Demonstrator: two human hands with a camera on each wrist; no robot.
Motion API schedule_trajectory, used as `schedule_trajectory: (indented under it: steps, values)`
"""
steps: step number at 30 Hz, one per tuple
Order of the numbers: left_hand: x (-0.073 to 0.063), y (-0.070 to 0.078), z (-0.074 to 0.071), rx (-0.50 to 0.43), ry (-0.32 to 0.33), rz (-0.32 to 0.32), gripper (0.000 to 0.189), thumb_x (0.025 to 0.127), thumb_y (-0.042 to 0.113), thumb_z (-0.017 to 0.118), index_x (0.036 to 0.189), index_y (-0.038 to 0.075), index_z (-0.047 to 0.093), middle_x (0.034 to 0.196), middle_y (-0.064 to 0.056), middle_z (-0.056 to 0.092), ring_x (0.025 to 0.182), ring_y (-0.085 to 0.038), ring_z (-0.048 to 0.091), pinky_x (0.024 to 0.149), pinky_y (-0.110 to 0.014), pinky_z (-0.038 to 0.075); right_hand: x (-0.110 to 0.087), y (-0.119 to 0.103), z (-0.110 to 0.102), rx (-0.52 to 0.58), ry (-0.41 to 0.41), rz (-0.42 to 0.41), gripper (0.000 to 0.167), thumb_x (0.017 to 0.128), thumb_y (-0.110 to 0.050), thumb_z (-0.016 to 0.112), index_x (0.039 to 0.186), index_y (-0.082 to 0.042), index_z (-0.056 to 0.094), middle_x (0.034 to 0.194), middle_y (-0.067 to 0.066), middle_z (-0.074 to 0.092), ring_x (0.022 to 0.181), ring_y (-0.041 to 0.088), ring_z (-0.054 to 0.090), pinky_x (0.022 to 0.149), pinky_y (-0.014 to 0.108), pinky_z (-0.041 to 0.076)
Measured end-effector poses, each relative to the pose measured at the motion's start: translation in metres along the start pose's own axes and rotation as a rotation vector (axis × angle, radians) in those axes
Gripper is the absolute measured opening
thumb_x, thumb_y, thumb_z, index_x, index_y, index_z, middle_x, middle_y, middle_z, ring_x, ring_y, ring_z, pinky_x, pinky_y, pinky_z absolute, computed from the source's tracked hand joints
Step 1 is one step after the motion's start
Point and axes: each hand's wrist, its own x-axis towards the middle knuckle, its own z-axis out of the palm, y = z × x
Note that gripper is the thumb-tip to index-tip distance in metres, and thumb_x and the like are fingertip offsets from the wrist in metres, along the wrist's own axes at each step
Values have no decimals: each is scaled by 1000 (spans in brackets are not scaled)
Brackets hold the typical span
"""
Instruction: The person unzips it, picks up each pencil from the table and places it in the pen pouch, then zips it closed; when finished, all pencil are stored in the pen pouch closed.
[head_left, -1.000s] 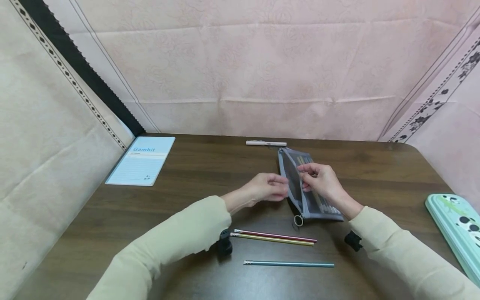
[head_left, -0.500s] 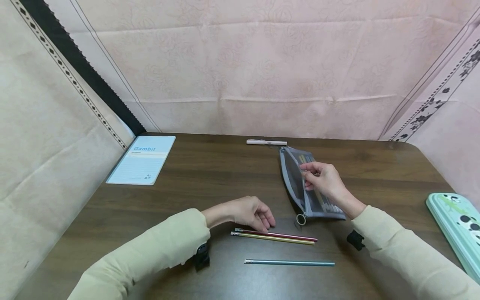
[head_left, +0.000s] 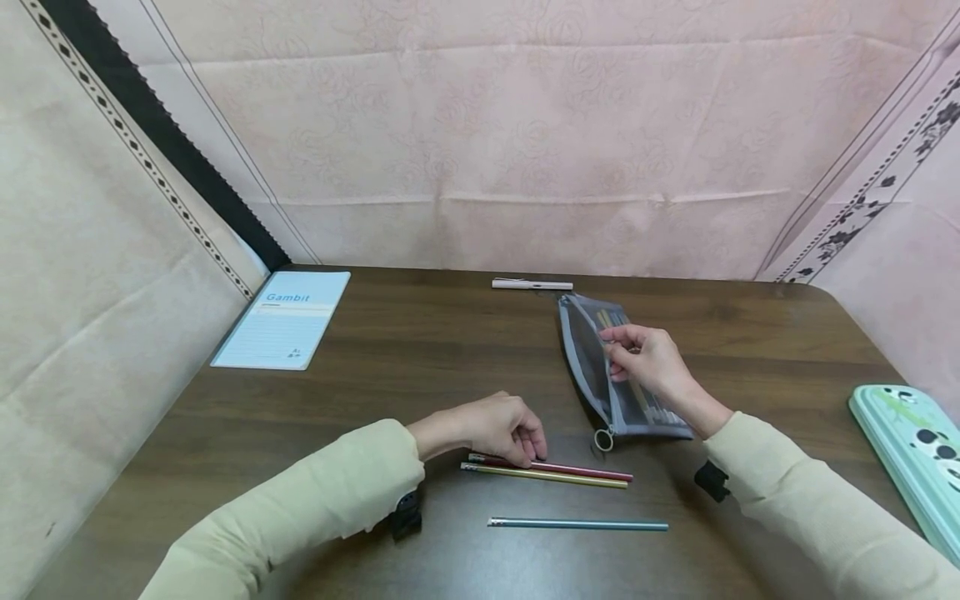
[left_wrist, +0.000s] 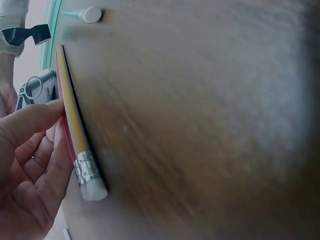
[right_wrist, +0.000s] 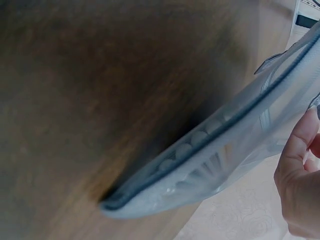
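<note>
My left hand (head_left: 506, 425) bends over the dark red pencil (head_left: 588, 472), thumb and fingers pinching it on the table. Right alongside lies a gold-yellow pencil (head_left: 555, 477); both have white erasers, and in the left wrist view the yellow one (left_wrist: 75, 115) covers most of the red. A teal pencil (head_left: 577, 524) rests apart, closer to the person. With my right hand (head_left: 647, 360) I hold the rim of a grey mesh pencil case (head_left: 626, 412), unzipped and gaping toward the left. Several slim sticks show through its mesh, and a ring hangs from the zip.
A white pen (head_left: 528, 285) lies at the table's back edge, behind the case. At the back left is a light-blue notebook (head_left: 281, 321). A mint-green box with panda pictures (head_left: 911, 450) stands at the right edge. Patterned cloth (head_left: 480, 150) surrounds the table.
My left hand has left the case's opening, moved down and toward the person, and taken hold of the red pencil. The right hand keeps its grip on the case.
</note>
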Motion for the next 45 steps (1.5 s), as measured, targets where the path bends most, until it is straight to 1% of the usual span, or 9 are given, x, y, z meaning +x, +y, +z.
schedule_trajectory:
  steps: [6, 11, 17, 24, 28, 32, 36, 40, 45]
  values:
    - [2, 1, 1, 138, 32, 64, 16, 76, 0, 70, 82, 14, 71, 70, 9, 63, 63, 4, 54, 60, -11, 47, 0, 0, -2, 9, 1, -2, 28, 92, 0, 55, 118, 10, 57, 86, 20, 59, 59, 8, 60, 58, 24, 57]
    - [0, -1, -1, 183, 29, 87, 16, 75, 0, 69, 81, 15, 71, 67, 13, 60, 62, 5, 52, 58, -11, 46, 1, 0, -1, 31, 0, -13, 29, 91, 1, 54, 118, 12, 56, 85, 20, 60, 58, 7, 59, 57, 23, 57]
    - [-11, -5, -25, 156, -25, 75, 15, 76, 1, 69, 85, 13, 72, 73, 6, 64, 67, 2, 56, 62, -13, 49, 1, 0, 0, 26, 4, -8, 28, 91, 1, 54, 118, 11, 56, 84, 18, 60, 58, 7, 59, 57, 23, 57]
    - [-21, -13, -58, 16, -86, -24, 13, 80, 0, 67, 89, 8, 70, 80, -1, 64, 73, -6, 56, 64, -18, 49, 0, -1, -1, 52, -10, -13, 30, 92, 2, 53, 119, 13, 54, 84, 18, 60, 58, 6, 59, 56, 23, 56]
    - [-18, -19, -69, -82, -116, -103, 14, 82, -1, 65, 94, 5, 67, 79, 0, 61, 70, -8, 54, 61, -21, 50, 0, -2, -1, 55, -9, -15, 30, 92, 1, 53, 119, 13, 54, 82, 15, 60, 58, 6, 59, 56, 23, 56]
    - [-6, -23, -70, -252, -45, -160, 17, 84, -1, 61, 101, 1, 64, 84, -5, 65, 74, -10, 59, 67, -25, 55, 0, -2, -1, 52, -6, -8, 30, 92, 1, 53, 119, 12, 55, 83, 15, 60, 58, 6, 59, 56, 23, 56]
    - [16, -20, -61, -535, 58, -196, 27, 88, 0, 58, 115, -4, 59, 101, -16, 67, 84, -13, 65, 78, -31, 57, -1, -2, 0, 47, -11, -1, 29, 92, 1, 53, 120, 11, 55, 84, 15, 60, 59, 6, 59, 57, 23, 56]
    - [43, -11, -47, -811, 110, -226, 36, 91, 0, 55, 127, -6, 52, 118, -25, 60, 88, -15, 64, 83, -29, 55, -1, -1, 1, 50, -16, -4, 29, 92, 1, 53, 119, 12, 55, 83, 15, 60, 58, 6, 59, 57, 23, 56]
    - [72, 6, -33, -1040, 192, -288, 36, 93, 0, 53, 129, -5, 50, 106, -19, 64, 97, -21, 64, 89, -28, 53, 0, 0, 1, 42, -16, -10, 28, 92, 1, 53, 118, 12, 55, 85, 18, 61, 58, 6, 59, 57, 23, 57]
